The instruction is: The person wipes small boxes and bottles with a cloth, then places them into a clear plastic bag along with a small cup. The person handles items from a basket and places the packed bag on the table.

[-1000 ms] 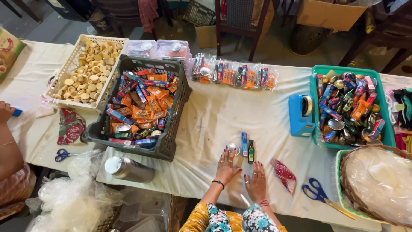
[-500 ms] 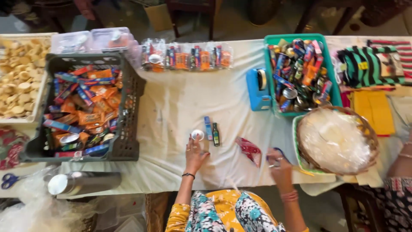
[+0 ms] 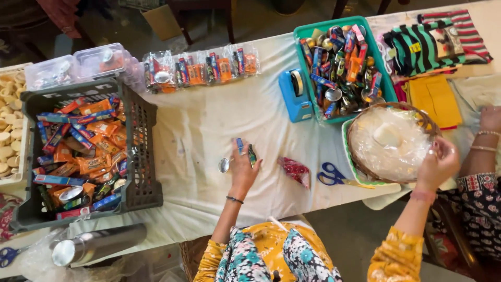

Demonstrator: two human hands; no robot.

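Note:
My left hand (image 3: 242, 167) lies flat on the white tablecloth, fingers spread. Its fingertips touch a blue packet (image 3: 239, 144) and a dark green packet (image 3: 252, 154). A small round tin (image 3: 224, 165) lies just left of it. My right hand (image 3: 437, 164) is curled on the right rim of a wicker basket (image 3: 348, 138) lined with clear plastic film. A red patterned pouch (image 3: 295, 171) and blue-handled scissors (image 3: 331, 175) lie between my hands.
A black crate (image 3: 143, 151) of orange and blue packets stands at the left, with a steel flask (image 3: 99, 243) below it. At the back are a blue tape dispenser (image 3: 295, 94), a teal tray (image 3: 334, 23) of packets and tins, and filled clear bags (image 3: 201, 68). Another person's hand (image 3: 490, 117) rests at the right.
My right hand has left the table near the scissors and moved right onto the basket's rim. My left hand stays by the small tin. The view has shifted a little.

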